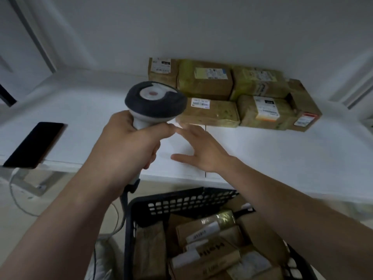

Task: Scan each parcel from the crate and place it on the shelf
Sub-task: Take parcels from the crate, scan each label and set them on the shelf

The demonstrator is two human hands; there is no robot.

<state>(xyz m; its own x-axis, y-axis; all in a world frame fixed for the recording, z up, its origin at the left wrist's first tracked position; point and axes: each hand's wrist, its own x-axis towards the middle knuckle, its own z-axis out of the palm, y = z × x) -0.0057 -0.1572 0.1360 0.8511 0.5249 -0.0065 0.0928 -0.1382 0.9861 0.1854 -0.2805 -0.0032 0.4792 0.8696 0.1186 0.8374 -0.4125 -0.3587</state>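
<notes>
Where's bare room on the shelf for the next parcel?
Bare shelf in front of the parcels, right of the right hand. More between the phone and the parcels, behind the scanner in the left hand. Crowded: back right, parcels packed together; crate also full.

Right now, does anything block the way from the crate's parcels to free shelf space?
Nothing visible does. The crate is open-topped, and bare shelf lies right above it; the open right hand and the scanner in the left hand hover there.

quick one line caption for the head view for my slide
Left hand grips a barcode scanner, open right hand extends over the shelf near shelved parcels, full crate below.
</notes>
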